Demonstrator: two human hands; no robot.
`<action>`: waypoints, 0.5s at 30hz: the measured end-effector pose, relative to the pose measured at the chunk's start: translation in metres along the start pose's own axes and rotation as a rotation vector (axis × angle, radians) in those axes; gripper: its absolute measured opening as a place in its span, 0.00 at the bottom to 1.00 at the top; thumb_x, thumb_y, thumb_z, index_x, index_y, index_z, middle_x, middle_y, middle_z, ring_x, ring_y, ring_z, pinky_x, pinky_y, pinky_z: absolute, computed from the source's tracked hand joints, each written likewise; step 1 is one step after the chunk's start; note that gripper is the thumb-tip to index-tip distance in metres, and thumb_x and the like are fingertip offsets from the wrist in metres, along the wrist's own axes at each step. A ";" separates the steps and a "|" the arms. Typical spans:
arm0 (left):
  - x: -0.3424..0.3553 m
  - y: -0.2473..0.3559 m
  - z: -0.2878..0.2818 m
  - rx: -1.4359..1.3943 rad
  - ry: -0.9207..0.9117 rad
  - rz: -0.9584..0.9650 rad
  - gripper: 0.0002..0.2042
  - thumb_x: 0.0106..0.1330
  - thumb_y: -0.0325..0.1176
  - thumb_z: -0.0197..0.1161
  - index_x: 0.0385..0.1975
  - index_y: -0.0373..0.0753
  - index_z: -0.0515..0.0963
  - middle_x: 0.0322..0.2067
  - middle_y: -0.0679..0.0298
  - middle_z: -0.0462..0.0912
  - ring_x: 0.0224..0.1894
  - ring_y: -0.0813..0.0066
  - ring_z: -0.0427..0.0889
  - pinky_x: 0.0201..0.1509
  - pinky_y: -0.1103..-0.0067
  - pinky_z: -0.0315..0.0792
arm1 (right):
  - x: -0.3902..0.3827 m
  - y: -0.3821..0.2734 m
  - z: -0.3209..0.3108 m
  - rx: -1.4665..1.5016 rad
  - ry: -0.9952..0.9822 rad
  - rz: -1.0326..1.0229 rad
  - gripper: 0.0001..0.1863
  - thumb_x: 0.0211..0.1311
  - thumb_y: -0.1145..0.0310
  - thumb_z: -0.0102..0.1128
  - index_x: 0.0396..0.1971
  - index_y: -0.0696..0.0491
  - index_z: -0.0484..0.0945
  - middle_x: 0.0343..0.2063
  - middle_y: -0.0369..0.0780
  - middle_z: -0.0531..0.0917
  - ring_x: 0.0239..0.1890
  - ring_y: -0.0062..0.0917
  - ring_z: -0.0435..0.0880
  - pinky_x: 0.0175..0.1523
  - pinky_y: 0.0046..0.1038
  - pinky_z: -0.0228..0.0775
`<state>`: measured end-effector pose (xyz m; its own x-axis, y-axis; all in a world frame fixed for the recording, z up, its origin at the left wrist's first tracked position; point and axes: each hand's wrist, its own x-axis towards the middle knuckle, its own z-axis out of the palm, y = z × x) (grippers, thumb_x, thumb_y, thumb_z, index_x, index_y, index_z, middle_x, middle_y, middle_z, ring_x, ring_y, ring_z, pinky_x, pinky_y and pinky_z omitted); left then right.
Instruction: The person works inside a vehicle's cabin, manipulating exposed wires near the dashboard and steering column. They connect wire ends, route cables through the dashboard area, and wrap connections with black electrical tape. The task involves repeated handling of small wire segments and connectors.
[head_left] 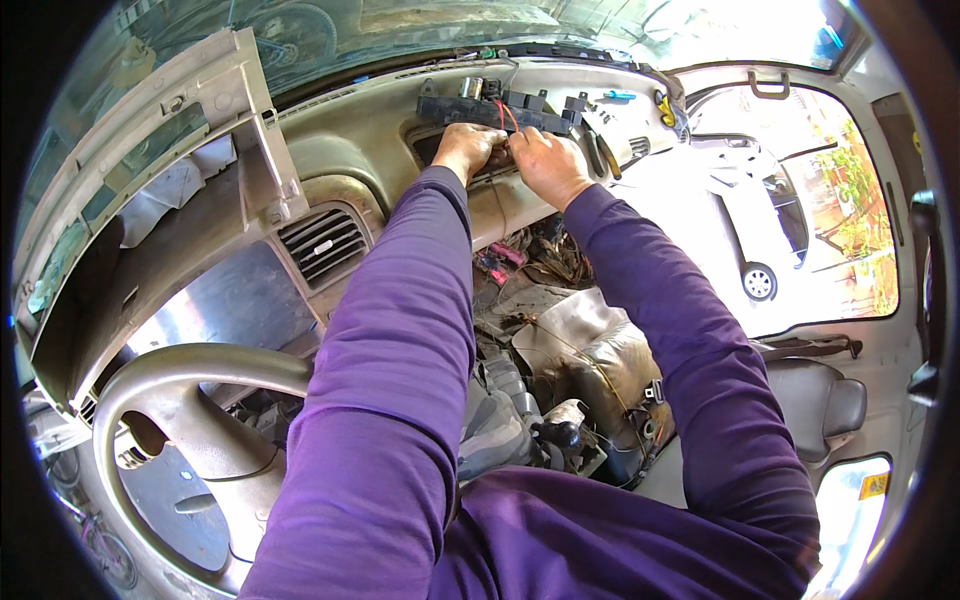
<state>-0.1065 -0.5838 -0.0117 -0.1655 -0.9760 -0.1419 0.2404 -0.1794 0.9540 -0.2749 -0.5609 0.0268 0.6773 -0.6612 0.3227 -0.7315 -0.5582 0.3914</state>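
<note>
1. The fingers of the left hand [465, 152] are bending inward, their tips bunching close beside those of the right; whether they are pinching anything, I cannot tell
2. The right hand [548, 167] is curling its fingers at the lower end of the red wires [503, 112]; its tips are partly hiding, so I cannot tell whether they are gripping a wire
3. The red wires are crossing a long black unit [452, 108], which is lying on top of the dashboard [360, 145], just beyond both hands
4. Near the left hand, a dark opening [425, 148] is showing in the dashboard
5. Pliers [594, 154] are lying just right of the right hand, and a yellow-handled tool [663, 104] is resting farther right
6. Between the purple-sleeved forearms, loose wiring [555, 262] is hanging below the dashboard
7. Farther left, the steering wheel [200, 358] is standing below an air vent [325, 248]
</note>
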 end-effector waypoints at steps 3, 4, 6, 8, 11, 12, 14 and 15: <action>0.001 -0.004 -0.004 -0.011 0.016 0.014 0.11 0.66 0.27 0.66 0.42 0.27 0.85 0.40 0.56 0.89 0.38 0.72 0.85 0.46 0.77 0.76 | 0.010 -0.005 -0.010 -0.094 -0.087 -0.069 0.05 0.59 0.70 0.57 0.34 0.51 0.80 0.30 0.40 0.83 0.34 0.33 0.88 0.38 0.37 0.82; 0.003 -0.007 -0.004 -0.048 0.026 0.026 0.09 0.65 0.27 0.65 0.40 0.28 0.86 0.37 0.56 0.89 0.34 0.72 0.85 0.41 0.77 0.77 | 0.013 -0.007 -0.011 -0.079 -0.116 -0.062 0.05 0.58 0.70 0.58 0.32 0.53 0.81 0.30 0.42 0.84 0.35 0.34 0.89 0.38 0.38 0.82; 0.006 -0.012 -0.007 -0.067 0.052 0.055 0.08 0.65 0.26 0.65 0.37 0.29 0.87 0.34 0.56 0.89 0.30 0.72 0.85 0.37 0.77 0.77 | 0.018 -0.012 -0.012 -0.046 -0.174 -0.049 0.06 0.57 0.70 0.59 0.29 0.55 0.82 0.28 0.45 0.85 0.36 0.37 0.89 0.40 0.40 0.82; 0.006 -0.011 0.001 -0.035 0.064 0.094 0.08 0.64 0.26 0.65 0.38 0.28 0.87 0.36 0.56 0.90 0.32 0.72 0.85 0.39 0.76 0.78 | 0.021 -0.006 0.004 0.150 -0.215 0.107 0.09 0.57 0.68 0.59 0.27 0.58 0.82 0.28 0.50 0.86 0.38 0.41 0.89 0.42 0.42 0.81; 0.003 -0.008 -0.004 -0.024 0.016 0.041 0.12 0.66 0.28 0.65 0.44 0.26 0.85 0.41 0.56 0.89 0.43 0.70 0.84 0.53 0.76 0.75 | 0.039 -0.014 0.007 0.451 -0.266 0.540 0.13 0.58 0.66 0.58 0.24 0.61 0.83 0.29 0.56 0.85 0.40 0.45 0.89 0.43 0.43 0.80; 0.000 -0.006 -0.007 -0.033 0.017 0.024 0.12 0.66 0.28 0.65 0.44 0.26 0.85 0.41 0.56 0.89 0.43 0.70 0.84 0.53 0.76 0.75 | 0.045 -0.018 0.002 0.548 -0.283 0.720 0.14 0.59 0.65 0.57 0.24 0.62 0.83 0.29 0.57 0.85 0.41 0.45 0.89 0.44 0.44 0.79; -0.005 0.002 -0.002 -0.057 -0.001 -0.002 0.12 0.66 0.27 0.65 0.44 0.26 0.85 0.40 0.56 0.89 0.43 0.70 0.85 0.52 0.76 0.75 | 0.045 -0.012 0.008 1.109 -0.292 1.119 0.13 0.60 0.66 0.55 0.28 0.61 0.83 0.27 0.58 0.84 0.39 0.41 0.90 0.38 0.40 0.78; -0.002 0.000 0.000 -0.066 -0.011 0.000 0.11 0.66 0.27 0.65 0.44 0.26 0.85 0.40 0.56 0.89 0.43 0.70 0.85 0.52 0.76 0.75 | 0.042 -0.005 0.010 1.309 -0.333 1.263 0.13 0.60 0.66 0.54 0.30 0.61 0.82 0.27 0.58 0.84 0.38 0.40 0.90 0.37 0.40 0.77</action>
<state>-0.1059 -0.5816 -0.0118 -0.1765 -0.9745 -0.1389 0.3025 -0.1879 0.9344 -0.2432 -0.5910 0.0299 -0.1768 -0.9124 -0.3692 -0.4251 0.4091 -0.8074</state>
